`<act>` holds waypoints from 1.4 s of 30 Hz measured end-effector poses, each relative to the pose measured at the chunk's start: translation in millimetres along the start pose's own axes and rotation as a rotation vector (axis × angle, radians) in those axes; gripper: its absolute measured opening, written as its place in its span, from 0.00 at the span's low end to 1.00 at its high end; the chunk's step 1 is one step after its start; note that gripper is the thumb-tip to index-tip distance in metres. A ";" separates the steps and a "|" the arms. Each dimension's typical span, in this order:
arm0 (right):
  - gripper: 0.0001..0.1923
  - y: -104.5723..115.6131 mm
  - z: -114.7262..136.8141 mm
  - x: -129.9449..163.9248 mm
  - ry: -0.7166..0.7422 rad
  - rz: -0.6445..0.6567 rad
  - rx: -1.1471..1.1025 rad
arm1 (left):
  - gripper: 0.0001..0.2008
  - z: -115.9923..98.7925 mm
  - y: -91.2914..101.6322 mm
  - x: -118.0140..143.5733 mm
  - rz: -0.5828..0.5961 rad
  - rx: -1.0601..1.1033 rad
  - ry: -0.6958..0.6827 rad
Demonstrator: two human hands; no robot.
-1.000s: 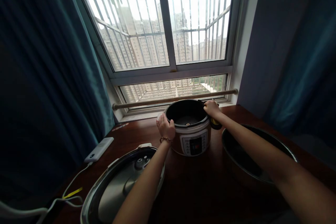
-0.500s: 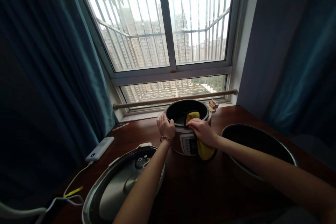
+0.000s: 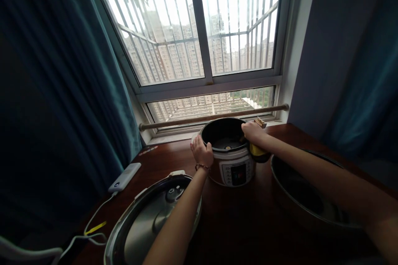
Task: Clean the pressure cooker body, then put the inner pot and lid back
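at the centre of the frame, by the window, the open pressure cooker [image 3: 231, 157] stands on the dark wooden table [image 3: 242, 219]; the left hand [image 3: 202, 153] is curled over its left rim, steadying it, and the right hand [image 3: 253, 131] is closed on a yellow cloth [image 3: 257, 150] pressed at the right rim. to wipe well, i'd judge the left grip should stay firm while the cloth follows the rim in one even sweep. the lid [image 3: 152, 223] lies lower left, the inner pot [image 3: 311, 194] lower right.
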State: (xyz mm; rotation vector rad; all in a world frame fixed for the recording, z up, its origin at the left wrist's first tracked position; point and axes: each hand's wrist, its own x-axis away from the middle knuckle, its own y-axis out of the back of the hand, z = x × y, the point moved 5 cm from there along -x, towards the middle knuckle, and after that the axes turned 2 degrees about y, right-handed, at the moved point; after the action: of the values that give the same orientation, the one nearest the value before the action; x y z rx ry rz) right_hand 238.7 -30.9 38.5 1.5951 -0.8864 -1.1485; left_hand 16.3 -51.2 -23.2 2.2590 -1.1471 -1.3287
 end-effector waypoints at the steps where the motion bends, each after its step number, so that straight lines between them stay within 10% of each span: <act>1: 0.14 5.9 -7.8 -9.0 0.002 -0.040 0.028 | 0.27 0.3 -0.1 -0.1 0.000 0.004 0.001; 8: 0.17 52.9 -25.4 -89.9 0.136 -0.334 0.106 | 0.26 1.8 0.9 -0.2 -0.011 0.027 0.002; 14: 0.15 -13.9 3.5 -120.1 0.133 0.094 0.022 | 0.26 2.8 0.6 0.2 -0.009 0.032 0.008; 19: 0.17 -36.4 -6.9 -101.1 0.027 0.125 0.034 | 0.26 1.9 0.3 0.6 0.006 0.034 0.019; 29: 0.15 4.5 -7.9 -23.0 -0.140 0.118 0.074 | 0.26 0.7 1.7 0.4 0.010 0.022 0.018; 42: 0.15 36.0 54.5 43.4 0.059 -0.041 -0.251 | 0.27 -4.8 9.1 0.1 0.192 -0.006 0.092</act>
State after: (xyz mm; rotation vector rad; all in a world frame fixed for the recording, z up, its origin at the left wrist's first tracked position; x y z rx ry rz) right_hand 198.5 -96.2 55.2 1.4383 -0.6459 -1.1849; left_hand 15.8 -57.8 -15.3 2.1204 -1.2891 -1.1417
